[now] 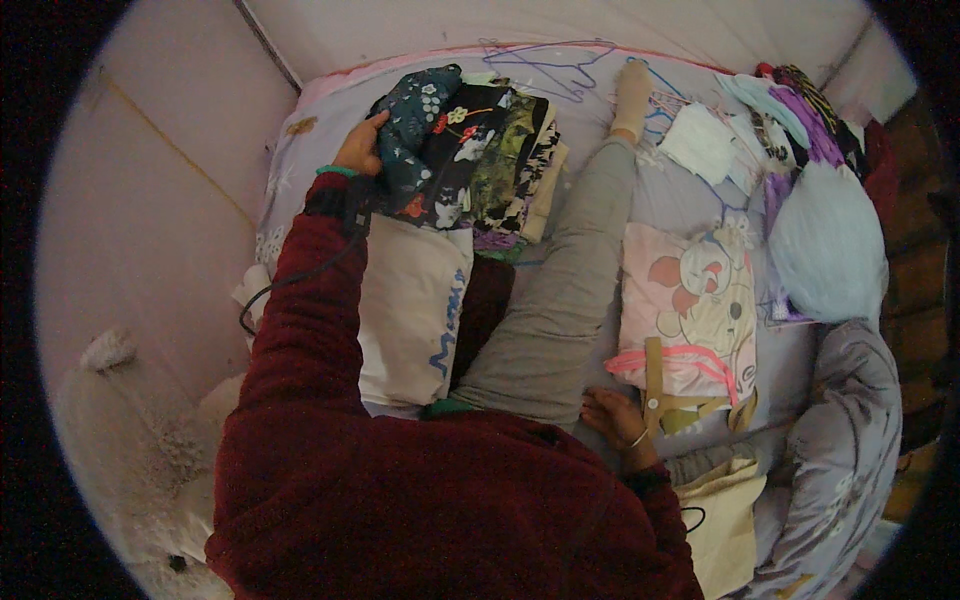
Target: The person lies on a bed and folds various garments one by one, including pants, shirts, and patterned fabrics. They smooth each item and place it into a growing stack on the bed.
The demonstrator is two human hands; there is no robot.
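Note:
My left hand (364, 150) rests at the left edge of a stack of folded clothes, its fingers against a dark teal floral garment (409, 135); whether it grips the cloth is unclear. Beside that garment lie a black floral cloth (457, 127) and a green-and-black patterned one (506, 157). Below the stack is a folded cream garment (412, 315) with blue lettering. Near my right thigh, my right hand (615, 424) is low over the bed, fingers slightly bent, next to a pink folded garment (686, 300) with a cartoon print and a tan strap (652, 382).
My outstretched leg (555, 300) divides the bed. Purple wire hangers (555, 64) lie at the far edge. To the right are a white cloth (699, 142), a pale blue bundle (829, 240) and a grey quilt (847, 420). A large plush toy (142, 450) sits at the left.

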